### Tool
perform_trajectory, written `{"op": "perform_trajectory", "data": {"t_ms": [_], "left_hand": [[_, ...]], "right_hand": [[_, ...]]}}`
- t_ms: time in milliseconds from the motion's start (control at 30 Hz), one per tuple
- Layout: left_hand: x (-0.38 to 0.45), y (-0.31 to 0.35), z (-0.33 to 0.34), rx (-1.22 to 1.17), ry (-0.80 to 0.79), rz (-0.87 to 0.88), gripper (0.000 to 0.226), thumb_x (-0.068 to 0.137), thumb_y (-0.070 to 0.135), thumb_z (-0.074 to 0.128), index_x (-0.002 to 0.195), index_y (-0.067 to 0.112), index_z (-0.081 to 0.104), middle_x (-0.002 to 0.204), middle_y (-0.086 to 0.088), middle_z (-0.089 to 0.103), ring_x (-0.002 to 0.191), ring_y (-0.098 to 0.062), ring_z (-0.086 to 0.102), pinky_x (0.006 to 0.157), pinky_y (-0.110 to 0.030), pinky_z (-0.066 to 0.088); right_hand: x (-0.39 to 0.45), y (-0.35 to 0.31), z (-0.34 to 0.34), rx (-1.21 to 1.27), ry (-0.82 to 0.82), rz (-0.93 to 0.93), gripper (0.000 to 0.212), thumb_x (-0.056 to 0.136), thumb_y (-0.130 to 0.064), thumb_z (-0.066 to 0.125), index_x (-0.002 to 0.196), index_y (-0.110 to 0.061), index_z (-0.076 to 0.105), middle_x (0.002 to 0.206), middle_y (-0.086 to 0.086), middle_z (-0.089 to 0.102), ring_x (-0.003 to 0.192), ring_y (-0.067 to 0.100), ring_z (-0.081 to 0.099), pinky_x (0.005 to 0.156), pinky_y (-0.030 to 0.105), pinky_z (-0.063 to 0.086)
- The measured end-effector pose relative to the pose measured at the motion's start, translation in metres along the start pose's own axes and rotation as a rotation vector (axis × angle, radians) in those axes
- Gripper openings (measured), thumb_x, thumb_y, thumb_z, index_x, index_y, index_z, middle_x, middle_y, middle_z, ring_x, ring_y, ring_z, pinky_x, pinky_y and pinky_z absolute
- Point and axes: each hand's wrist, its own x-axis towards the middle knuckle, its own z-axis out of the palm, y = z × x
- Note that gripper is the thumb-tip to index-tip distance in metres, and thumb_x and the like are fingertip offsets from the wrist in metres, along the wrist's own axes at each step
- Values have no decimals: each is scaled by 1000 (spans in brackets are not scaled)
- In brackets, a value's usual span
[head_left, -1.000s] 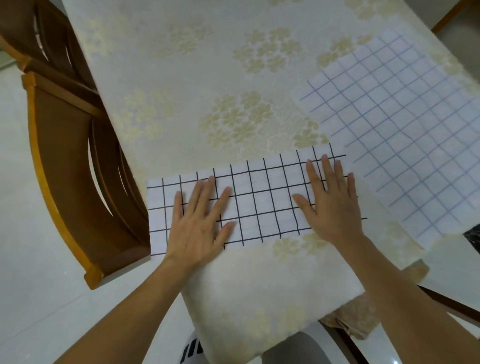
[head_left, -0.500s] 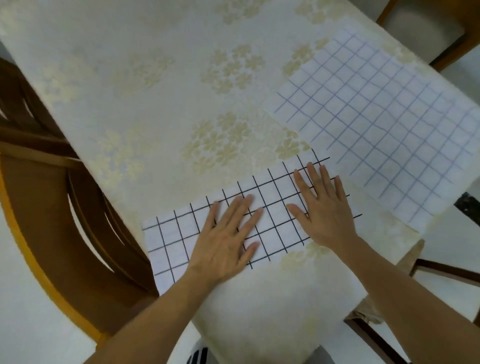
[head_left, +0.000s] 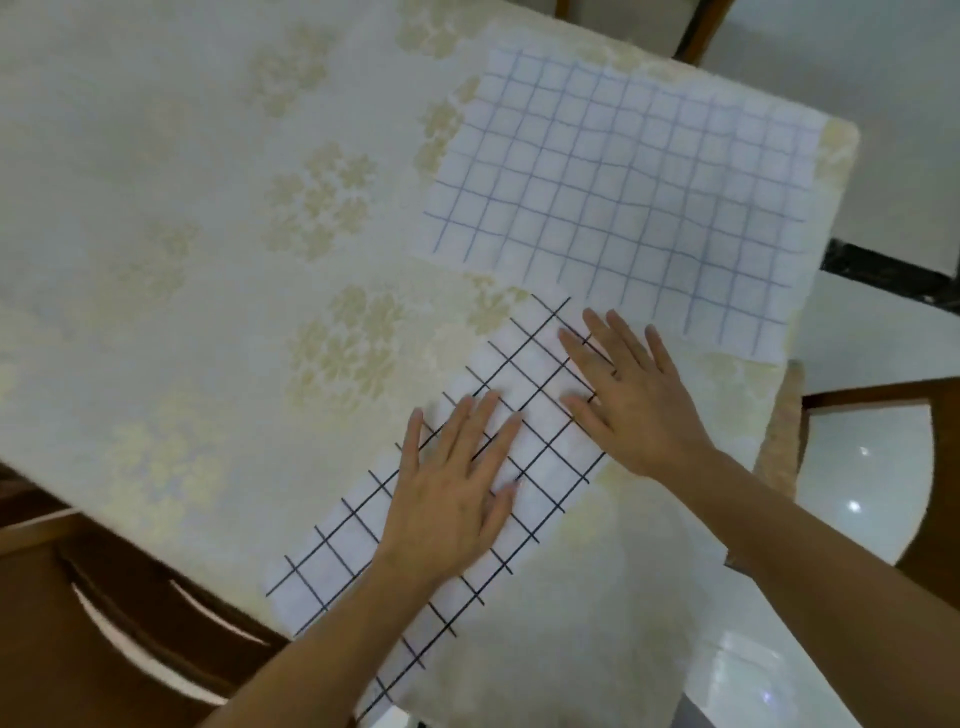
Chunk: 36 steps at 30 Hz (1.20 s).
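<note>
A folded white cloth with a black grid (head_left: 530, 431) lies as a long strip near the table's front edge. My left hand (head_left: 452, 493) presses flat on its middle, fingers straight and spread. My right hand (head_left: 628, 400) presses flat on its far end, fingers straight as well. A second white cloth with a faint blue grid (head_left: 634, 202) lies spread flat beyond my right hand, near the table's right corner.
The table wears a cream cloth with pale gold flowers (head_left: 208, 234). A brown wooden chair (head_left: 104, 623) stands at the lower left, another chair (head_left: 883, 405) at the right edge, and a third (head_left: 696, 26) at the top. Glossy white floor surrounds the table.
My left hand has slid along the black-grid strip toward my right hand. The camera has swung, so the strip now runs diagonally in view. Both hands stay flat.
</note>
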Motion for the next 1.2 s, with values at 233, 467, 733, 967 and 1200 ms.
{"op": "perform_trajectory", "data": {"t_ms": [233,467,733,967,1200], "left_hand": [[122,-30,-21,157,-50,315,48,93,30,46,138,17,52,151,-5,46,138,-26,44,117,-61,22],[206,-15,-23,231,-111,533,46,90,28,52,135,16,54,147,-9,48,133,-28,46,116,-57,27],[223,-1,-12,231,-139,655,43,87,34,54,126,15,56,148,-12,43,134,-27,43,117,-52,25],[224,-1,-11,192,-156,659,37,86,38,53,114,14,54,151,-13,40,136,-28,40,117,-56,24],[231,8,-16,125,-202,734,37,88,43,53,120,24,56,156,-7,33,145,-23,29,121,-53,14]], "right_hand": [[-31,43,1,107,256,348,40,97,-34,48,124,-8,62,141,17,54,135,37,45,113,59,31],[-22,50,7,169,290,361,27,86,-29,69,106,-11,68,124,12,62,117,33,56,102,49,41],[-6,37,4,54,208,382,45,84,-49,60,99,-7,63,106,11,56,95,29,52,78,39,39],[-5,35,1,48,116,362,43,86,-49,61,93,-7,63,101,10,52,91,29,49,73,40,40],[-13,38,-6,125,223,313,23,89,-32,58,99,-12,62,105,7,55,94,26,51,78,39,40]]}}
